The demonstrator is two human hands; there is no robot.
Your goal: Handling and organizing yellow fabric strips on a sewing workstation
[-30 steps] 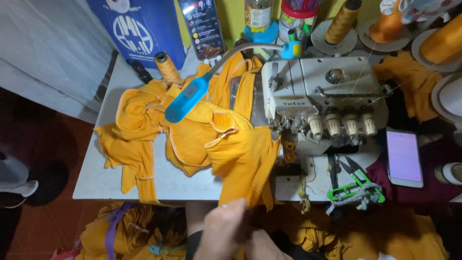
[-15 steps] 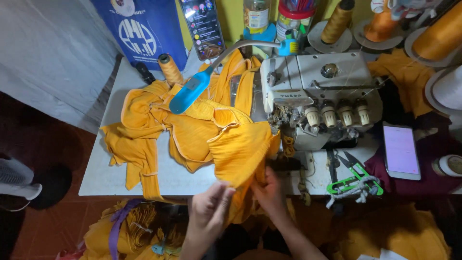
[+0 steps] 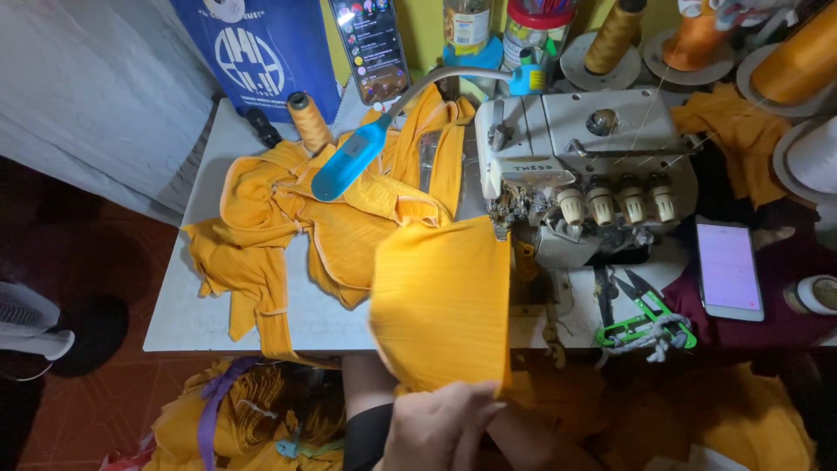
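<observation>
From the head camera, the left hand [image 3: 440, 427] is clenched on the lower edge of a flat yellow cloth piece [image 3: 440, 301], held up over the front edge of the white table [image 3: 261, 327], just left of the sewing machine [image 3: 584, 166]. The right hand [image 3: 523, 440] sits mostly hidden behind the left, so its grip cannot be told. A heap of yellow cloth [image 3: 296, 218] lies on the table under a blue lamp [image 3: 349, 159], and green scissors [image 3: 645, 318] and a phone [image 3: 729, 269] rest to the right.
</observation>
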